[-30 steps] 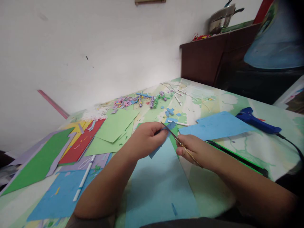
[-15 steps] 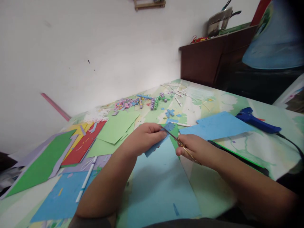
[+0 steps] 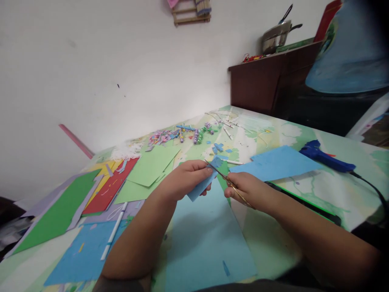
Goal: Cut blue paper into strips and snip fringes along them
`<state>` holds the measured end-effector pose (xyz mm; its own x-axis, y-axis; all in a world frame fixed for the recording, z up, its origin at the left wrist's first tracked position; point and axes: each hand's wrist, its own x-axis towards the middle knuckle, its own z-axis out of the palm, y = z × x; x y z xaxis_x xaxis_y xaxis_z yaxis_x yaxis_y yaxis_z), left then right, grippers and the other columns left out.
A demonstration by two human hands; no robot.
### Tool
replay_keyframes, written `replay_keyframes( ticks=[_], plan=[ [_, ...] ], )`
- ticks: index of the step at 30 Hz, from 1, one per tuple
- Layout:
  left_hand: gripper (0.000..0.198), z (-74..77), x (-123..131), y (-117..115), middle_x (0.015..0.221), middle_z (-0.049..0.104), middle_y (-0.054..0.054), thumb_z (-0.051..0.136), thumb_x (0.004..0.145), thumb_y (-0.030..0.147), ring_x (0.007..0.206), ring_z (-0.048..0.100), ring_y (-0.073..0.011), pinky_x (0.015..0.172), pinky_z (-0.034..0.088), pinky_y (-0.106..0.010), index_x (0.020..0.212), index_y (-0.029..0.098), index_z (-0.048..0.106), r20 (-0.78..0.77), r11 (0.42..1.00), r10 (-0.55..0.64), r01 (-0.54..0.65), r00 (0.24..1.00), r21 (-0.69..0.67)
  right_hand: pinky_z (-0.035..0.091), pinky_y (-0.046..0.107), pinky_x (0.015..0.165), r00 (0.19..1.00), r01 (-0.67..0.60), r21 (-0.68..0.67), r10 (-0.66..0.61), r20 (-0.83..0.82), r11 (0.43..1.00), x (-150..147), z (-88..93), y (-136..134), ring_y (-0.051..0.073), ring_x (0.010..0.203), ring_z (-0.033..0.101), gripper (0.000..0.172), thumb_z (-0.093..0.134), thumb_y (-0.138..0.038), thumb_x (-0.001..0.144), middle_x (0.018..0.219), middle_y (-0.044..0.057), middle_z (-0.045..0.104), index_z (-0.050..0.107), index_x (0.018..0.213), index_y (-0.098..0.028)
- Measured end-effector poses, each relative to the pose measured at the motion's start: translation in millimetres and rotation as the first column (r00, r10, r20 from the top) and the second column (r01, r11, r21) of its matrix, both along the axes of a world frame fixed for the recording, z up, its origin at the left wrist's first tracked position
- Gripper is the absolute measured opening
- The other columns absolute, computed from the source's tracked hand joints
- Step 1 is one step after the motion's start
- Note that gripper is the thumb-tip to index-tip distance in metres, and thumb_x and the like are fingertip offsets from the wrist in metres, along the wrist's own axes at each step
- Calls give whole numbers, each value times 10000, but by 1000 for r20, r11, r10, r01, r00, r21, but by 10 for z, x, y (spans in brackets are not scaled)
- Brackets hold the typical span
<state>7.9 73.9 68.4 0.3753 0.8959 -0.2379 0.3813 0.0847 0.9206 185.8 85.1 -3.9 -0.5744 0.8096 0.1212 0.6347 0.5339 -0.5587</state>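
Observation:
My left hand (image 3: 194,176) pinches a small piece of blue paper (image 3: 197,191) between thumb and fingers, above the table. In my right hand (image 3: 244,187) is a pair of scissors (image 3: 226,177) with gold-coloured handles. Their blades point up and left and lie across the blue piece, close to my left thumb. Whether the blades are parted is hard to see. Under both hands lies a large light blue sheet (image 3: 206,243) with a small dark blue scrap (image 3: 225,268) on it. Small blue scraps (image 3: 218,148) are scattered just beyond.
Right of my hands are another blue sheet (image 3: 282,163), a blue glue gun (image 3: 326,156) with a cord and a black, green-edged object (image 3: 306,205). Green (image 3: 57,215), red (image 3: 111,186) and light green sheets (image 3: 152,164) lie left. Rolled paper pieces (image 3: 197,136) and white sticks (image 3: 227,133) sit behind.
The camera has tilted up slightly, so the scene sits a little lower. Both hands keep their hold on the paper and scissors, with the blue piece turned slightly.

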Motion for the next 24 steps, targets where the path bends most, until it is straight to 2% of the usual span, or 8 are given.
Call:
replay_keyframes(
  ticks=[3, 5, 7, 9, 12, 18, 24],
  plan=[
    [186, 4, -12, -16, 556, 565, 3, 460, 746, 260, 448, 528, -69, 422, 414, -172, 606, 139, 479, 10, 999, -10, 10, 1000, -32, 295, 251, 495, 1000, 15, 38, -15, -19, 999, 8, -30, -4, 134, 558, 404, 385, 347, -545, 778, 616, 9, 461, 423, 659, -187],
    [193, -19, -14, -19, 578, 568, 2, 448, 761, 286, 454, 535, -71, 420, 417, -172, 637, 141, 478, 14, 1000, 23, -23, 1000, 14, 300, 255, 498, 999, 22, 54, -20, -25, 998, 11, -44, -11, 134, 561, 401, 391, 315, -553, 784, 635, 13, 465, 409, 677, -188],
    [213, -60, -3, -24, 604, 569, 4, 431, 778, 322, 458, 537, -70, 418, 416, -172, 670, 145, 482, 10, 986, 81, -82, 997, 147, 307, 261, 507, 999, 21, 54, -20, -26, 998, 13, -48, -20, 139, 571, 407, 404, 283, -561, 791, 653, 19, 473, 407, 699, -187],
    [231, -107, 25, -37, 631, 575, 5, 413, 792, 344, 478, 549, -75, 427, 417, -176, 695, 151, 493, -25, 946, 126, -113, 992, 304, 310, 265, 511, 999, 9, 52, -8, -32, 999, 15, -44, -28, 142, 571, 410, 415, 266, -567, 794, 654, 22, 475, 410, 712, -186],
    [235, -154, 82, -73, 623, 573, 15, 385, 805, 331, 497, 559, -78, 445, 418, -177, 692, 160, 500, -116, 908, 116, -58, 986, 414, 315, 273, 522, 997, -16, 80, 22, -70, 997, 20, -30, -36, 147, 579, 413, 427, 254, -567, 798, 664, 29, 475, 421, 726, -181],
    [238, -137, 126, -118, 526, 528, 43, 366, 792, 265, 425, 511, -53, 423, 384, -160, 610, 162, 479, -245, 904, 60, 52, 968, 424, 321, 276, 531, 997, -26, 92, 32, -73, 995, 34, 4, -54, 148, 587, 411, 400, 293, -546, 791, 666, 31, 471, 431, 724, -176],
    [219, -121, 91, -113, 508, 516, 56, 374, 778, 234, 393, 483, -41, 389, 358, -147, 602, 164, 484, -274, 911, 41, 77, 961, 405, 322, 279, 535, 997, -55, 67, 59, -54, 996, 57, 39, -78, 146, 589, 403, 497, 237, -634, 768, 658, 31, 461, 429, 714, -179]
  ],
)
